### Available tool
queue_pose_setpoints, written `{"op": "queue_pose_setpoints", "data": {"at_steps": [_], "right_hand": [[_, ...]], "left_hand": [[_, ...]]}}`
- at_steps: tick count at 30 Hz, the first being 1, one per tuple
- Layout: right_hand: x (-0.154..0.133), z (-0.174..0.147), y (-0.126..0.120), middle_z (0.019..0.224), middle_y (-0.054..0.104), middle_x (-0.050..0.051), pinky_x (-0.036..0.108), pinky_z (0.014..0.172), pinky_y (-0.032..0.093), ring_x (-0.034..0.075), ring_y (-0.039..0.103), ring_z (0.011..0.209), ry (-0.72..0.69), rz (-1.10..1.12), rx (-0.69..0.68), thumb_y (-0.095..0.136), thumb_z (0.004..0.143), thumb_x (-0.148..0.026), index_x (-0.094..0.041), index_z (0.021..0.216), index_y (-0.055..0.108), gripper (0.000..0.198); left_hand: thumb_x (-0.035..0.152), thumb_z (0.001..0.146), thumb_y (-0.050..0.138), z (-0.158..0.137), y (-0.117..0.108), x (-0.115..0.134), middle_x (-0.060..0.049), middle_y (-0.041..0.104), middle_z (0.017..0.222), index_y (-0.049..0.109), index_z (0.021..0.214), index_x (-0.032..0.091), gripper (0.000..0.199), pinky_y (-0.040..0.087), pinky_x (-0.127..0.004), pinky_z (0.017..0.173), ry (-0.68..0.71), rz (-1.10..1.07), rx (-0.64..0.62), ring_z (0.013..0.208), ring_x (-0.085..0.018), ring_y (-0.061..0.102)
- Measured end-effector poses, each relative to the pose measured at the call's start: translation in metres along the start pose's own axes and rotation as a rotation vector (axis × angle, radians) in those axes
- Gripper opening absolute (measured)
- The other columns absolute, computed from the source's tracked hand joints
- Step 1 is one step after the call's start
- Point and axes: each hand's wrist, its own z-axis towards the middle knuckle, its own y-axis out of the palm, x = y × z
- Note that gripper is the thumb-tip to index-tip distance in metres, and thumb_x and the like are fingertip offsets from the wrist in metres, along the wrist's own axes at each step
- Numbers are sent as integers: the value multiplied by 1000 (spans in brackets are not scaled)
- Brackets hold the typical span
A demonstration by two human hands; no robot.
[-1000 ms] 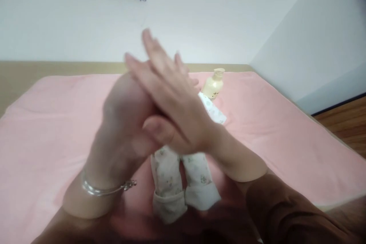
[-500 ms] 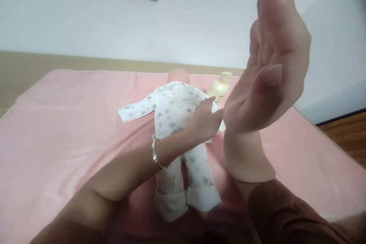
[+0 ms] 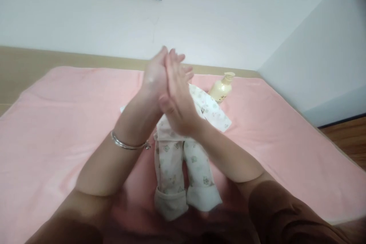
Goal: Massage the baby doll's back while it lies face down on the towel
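A person's two bare hands are pressed palm to palm in front of a doll [image 3: 170, 156] in white patterned clothes. The doll lies on a pink blanket [image 3: 51, 129], its legs pointing toward the viewer. The left hand [image 3: 154, 80], with a silver bracelet [image 3: 128, 145] below the wrist, leans in from the left. The right hand [image 3: 181, 101] lies flat against it, thumb crossing toward the heel of the left palm. The fingers of both hands are stretched out, pointing up and away, and grip no object; a few tips fan out beyond the right hand.

The doll is behind and below the fingers in this view. The hands cover its head and much of its chest, while the trousers with turned-up cuffs show beneath the wrists. One sleeve spreads out right of the right hand; only a scrap of the other shows beside the left wrist. How wide the gap between hands and doll is cannot be told.

Past the right-hand sleeve is a pale yellow bottle [image 3: 220, 89], well apart from the fingers. The blanket covers a tan surface [image 3: 94, 60] against a white wall [image 3: 243, 19].
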Motion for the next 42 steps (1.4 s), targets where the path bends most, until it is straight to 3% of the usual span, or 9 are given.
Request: {"op": "queue_pose_setpoints", "data": {"at_steps": [5,8,10,14,18,21,27,34,42], "right_hand": [[-20,-10,1,164,46,15,51,136,26,25,34,159,-100,122,-201,20,104,-70,-16,155,45,78],[-15,-6,-21,119,78,4,52,126,43,20,71,123,-108,147,-266,26,110,-57,-26,130,70,58],[-7,0,-35,101,80,1,48,118,51,17,76,106,-91,117,-247,31,110,-53,-25,119,76,54],[18,10,-41,113,79,4,47,112,53,22,72,112,110,-76,-130,45,105,-39,-22,116,77,38],[44,11,-19,123,77,5,52,117,48,27,69,120,410,-226,-123,43,94,-17,-20,122,74,43],[58,7,0,126,76,9,47,113,50,28,69,120,550,-284,-162,37,90,-12,-17,128,71,52],[83,3,11,137,70,14,45,115,48,28,65,129,630,-356,-220,31,99,-18,-14,132,67,49],[114,-13,-7,177,17,7,69,131,-1,33,4,166,610,-551,-416,29,107,-39,-23,161,39,58],[103,-23,-9,173,21,22,61,134,10,36,16,164,789,-581,-381,24,107,-45,0,163,26,72]], "left_hand": [[20,92,-29,-4,-39,41,-10,38,160,22,153,7,81,16,-54,121,209,120,21,156,-19,29],[45,106,9,-6,-57,55,4,40,166,22,156,22,57,31,-24,129,373,196,51,151,-11,37],[45,106,16,4,-64,54,4,48,160,33,152,23,54,38,-23,127,432,175,126,148,-12,42],[49,103,24,55,-66,15,-10,66,139,57,124,16,51,48,-37,118,356,123,266,131,-23,63],[26,93,43,111,-71,-49,-10,76,106,63,87,18,22,55,-32,94,245,766,318,110,-23,69],[18,89,49,124,-78,-81,-11,75,91,57,69,17,21,52,-31,91,245,923,344,103,-25,67],[21,97,37,114,-82,-99,-12,78,104,67,85,17,32,51,-34,87,298,1201,406,97,-24,69],[24,99,36,107,-93,-108,-13,76,122,74,108,16,40,50,-39,107,423,1373,328,117,-27,68],[28,97,35,104,-94,-109,-14,77,112,72,95,17,38,50,-42,99,425,1488,378,107,-30,68]]}}
